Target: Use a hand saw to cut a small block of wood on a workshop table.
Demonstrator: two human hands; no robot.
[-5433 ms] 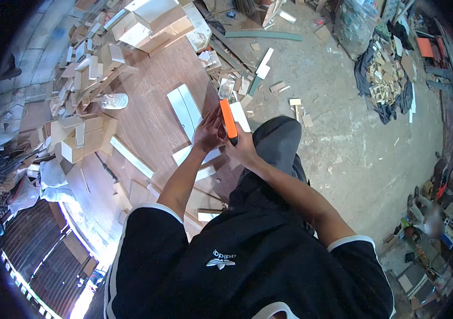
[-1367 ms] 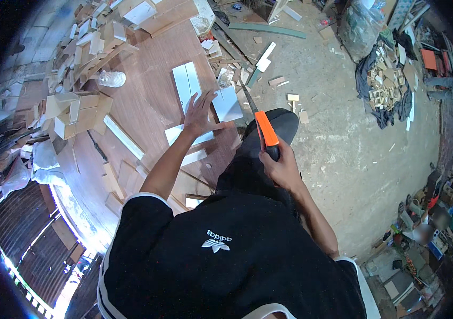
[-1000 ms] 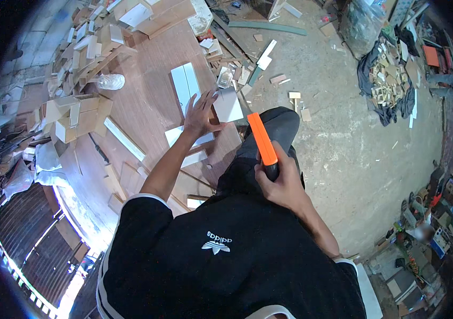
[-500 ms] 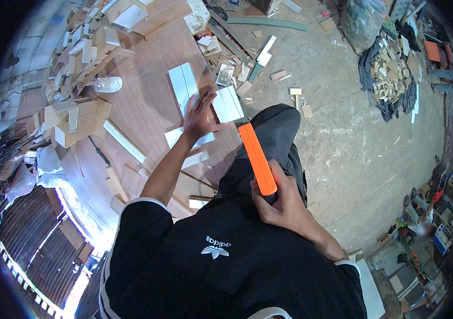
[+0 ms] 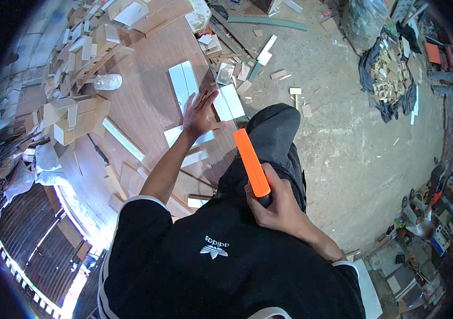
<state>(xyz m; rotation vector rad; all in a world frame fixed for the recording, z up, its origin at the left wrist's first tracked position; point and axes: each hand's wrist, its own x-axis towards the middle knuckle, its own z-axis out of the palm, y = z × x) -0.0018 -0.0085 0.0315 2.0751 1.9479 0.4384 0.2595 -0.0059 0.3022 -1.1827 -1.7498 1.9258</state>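
Note:
My left hand rests with its fingers spread among white boards on the wooden work surface. A grooved white board lies just beyond it; a squarer white board lies to its right, near the edge, and another is partly under the hand. My right hand grips an orange-and-black handled saw near my dark trouser leg. The saw's thin blade points forward to the right-hand white board; whether it touches the board is hard to tell.
Plywood box pieces crowd the left side, near a clear plastic bottle. Offcuts lie beyond the edge. On the concrete floor are a scrap heap on dark cloth and a large plastic sack; clutter lines the right.
My hands were together 5.4 seconds ago and are now apart. Lately my right hand has drawn back toward my body, tilting the saw forward and left; my left hand has stayed among the boards.

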